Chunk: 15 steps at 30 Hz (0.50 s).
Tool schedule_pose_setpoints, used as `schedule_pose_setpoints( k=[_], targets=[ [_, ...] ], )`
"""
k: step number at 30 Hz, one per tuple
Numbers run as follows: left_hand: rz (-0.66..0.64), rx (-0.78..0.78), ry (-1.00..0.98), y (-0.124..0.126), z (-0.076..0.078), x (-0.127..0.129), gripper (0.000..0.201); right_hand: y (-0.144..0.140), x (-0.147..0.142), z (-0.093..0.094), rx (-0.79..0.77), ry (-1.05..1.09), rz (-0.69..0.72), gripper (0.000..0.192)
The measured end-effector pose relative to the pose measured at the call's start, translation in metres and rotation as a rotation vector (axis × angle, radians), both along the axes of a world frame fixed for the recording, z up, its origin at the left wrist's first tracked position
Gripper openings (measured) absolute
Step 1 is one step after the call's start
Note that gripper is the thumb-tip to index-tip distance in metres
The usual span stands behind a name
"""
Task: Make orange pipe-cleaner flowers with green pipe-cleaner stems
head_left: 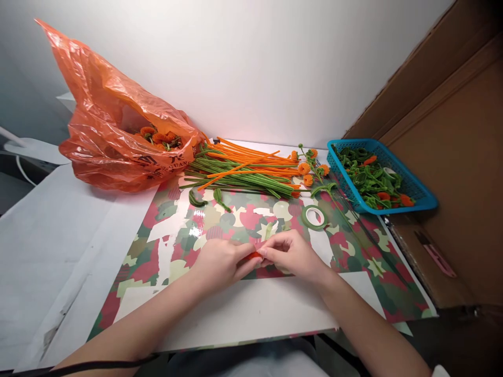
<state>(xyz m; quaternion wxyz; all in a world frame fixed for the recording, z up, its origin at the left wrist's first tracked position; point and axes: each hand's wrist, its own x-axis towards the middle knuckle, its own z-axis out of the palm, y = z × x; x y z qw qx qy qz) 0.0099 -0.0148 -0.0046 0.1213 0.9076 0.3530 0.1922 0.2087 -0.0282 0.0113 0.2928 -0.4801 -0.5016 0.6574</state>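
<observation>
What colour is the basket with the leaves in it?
The plastic basket is bright blue; the head view shows it best.

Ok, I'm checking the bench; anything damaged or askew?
Yes: left of the left hand, the patterned covering has a ragged white patch, as if torn. An orange stem lies slantwise across green stems.

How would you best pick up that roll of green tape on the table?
Probably by the outer edge of the green tape roll, thumb and fingers on opposite sides, coming down from above and the near side. It is round, lies flat and has nothing on top; the right hand is the closer one.
</observation>
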Motion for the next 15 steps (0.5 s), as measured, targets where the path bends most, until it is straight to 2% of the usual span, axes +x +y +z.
schedule_pose_setpoints(
  k=[3, 5, 7, 10, 13, 14, 15],
  targets=[
    [-0.043, 0.192, -0.023, -0.002, 0.0, 0.001, 0.041, 0.003, 0.001, -0.001, -0.167, 0.017, 0.068, 0.032],
    [-0.052, 0.264, -0.024, -0.002, -0.001, 0.001, 0.041, 0.004, 0.003, 0.001, -0.157, -0.025, 0.19, 0.033],
    [-0.06, 0.269, -0.015, -0.003, -0.003, 0.002, 0.04, 0.004, 0.005, 0.004, -0.106, -0.055, 0.307, 0.033],
    [-0.057, 0.169, -0.008, -0.003, -0.005, 0.001, 0.036, 0.003, 0.007, 0.006, -0.037, -0.1, 0.375, 0.032],
    [-0.067, -0.05, -0.017, -0.003, 0.0, -0.001, 0.01, 0.004, 0.008, 0.007, 0.083, -0.21, 0.354, 0.029],
    [-0.075, -0.133, -0.023, -0.002, 0.003, -0.002, 0.013, 0.005, 0.009, 0.007, 0.131, -0.253, 0.346, 0.029],
    [-0.081, -0.212, -0.03, -0.001, 0.006, -0.004, 0.026, 0.005, 0.01, 0.008, 0.172, -0.291, 0.34, 0.028]
  ],
)
